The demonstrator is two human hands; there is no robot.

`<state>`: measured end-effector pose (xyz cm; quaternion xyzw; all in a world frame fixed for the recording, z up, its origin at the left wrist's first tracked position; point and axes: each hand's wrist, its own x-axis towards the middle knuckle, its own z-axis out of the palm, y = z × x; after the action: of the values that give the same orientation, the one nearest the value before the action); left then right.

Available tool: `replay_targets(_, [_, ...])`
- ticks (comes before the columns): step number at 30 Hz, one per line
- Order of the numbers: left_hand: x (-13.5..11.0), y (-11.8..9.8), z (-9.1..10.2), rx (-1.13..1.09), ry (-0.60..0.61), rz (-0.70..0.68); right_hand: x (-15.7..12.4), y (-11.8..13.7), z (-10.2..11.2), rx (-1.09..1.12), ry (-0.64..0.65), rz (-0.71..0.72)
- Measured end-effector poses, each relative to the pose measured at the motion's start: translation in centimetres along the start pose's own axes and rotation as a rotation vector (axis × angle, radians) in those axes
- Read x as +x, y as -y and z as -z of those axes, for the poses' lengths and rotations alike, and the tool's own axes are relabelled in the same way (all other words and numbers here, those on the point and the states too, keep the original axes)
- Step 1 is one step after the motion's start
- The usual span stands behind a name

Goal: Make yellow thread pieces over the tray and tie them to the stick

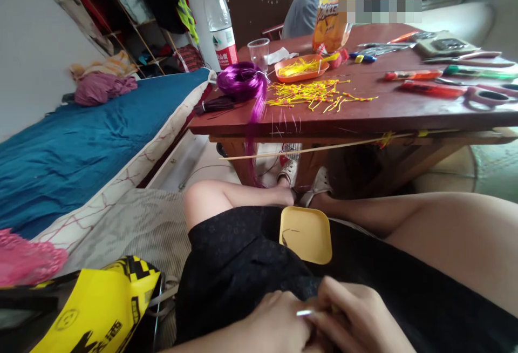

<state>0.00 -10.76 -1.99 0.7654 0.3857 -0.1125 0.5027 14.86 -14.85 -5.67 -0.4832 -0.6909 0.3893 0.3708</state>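
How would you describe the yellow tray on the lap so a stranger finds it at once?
Start at the dark skirt over the person's lap, facing the red-brown table. The tray lies just beyond the left hand and right hand. It is pale yellow and square, unlike the orange tray of yellow pieces on the table.

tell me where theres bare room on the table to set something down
Bare wood runs along the table's near edge, between the yellow pieces and the scissors. The yellow tray on the lap is nearly bare too. Crowded: the right end with pens, and the left corner around the purple hair.
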Motion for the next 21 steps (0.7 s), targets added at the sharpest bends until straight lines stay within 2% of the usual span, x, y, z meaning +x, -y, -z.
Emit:
replay_targets(1, [-0.1, -0.1, 0.1, 0.109, 0.067, -0.008, 0.3, 0.2, 0.0, 0.142, 0.055, -0.160])
replay_targets(3, [0.0, -0.3, -0.1, 0.188, 0.148, -0.012, 0.6, 0.4, -0.5, 0.477, 0.081, -0.414])
replay_targets(5, [0.2, -0.3, -0.5, 0.199, 0.151, 0.025, 0.8, 0.2, -1.2, 0.738, 0.039, -0.532])
replay_targets(7, [0.3, -0.3, -0.8, 0.231, 0.150, 0.082, 0.7, -0.3, -2.0, 0.870, -0.010, -0.562])
replay_targets(14, [0.0, -0.7, -0.9, 0.280, 0.128, 0.152, 0.3, -1.6, -3.3, 0.965, -0.040, -0.607])
replay_targets(21, [-0.2, -1.0, -0.8, 0.253, 0.180, 0.173, 0.5, -1.7, -4.0, 1.013, -0.056, -0.663])
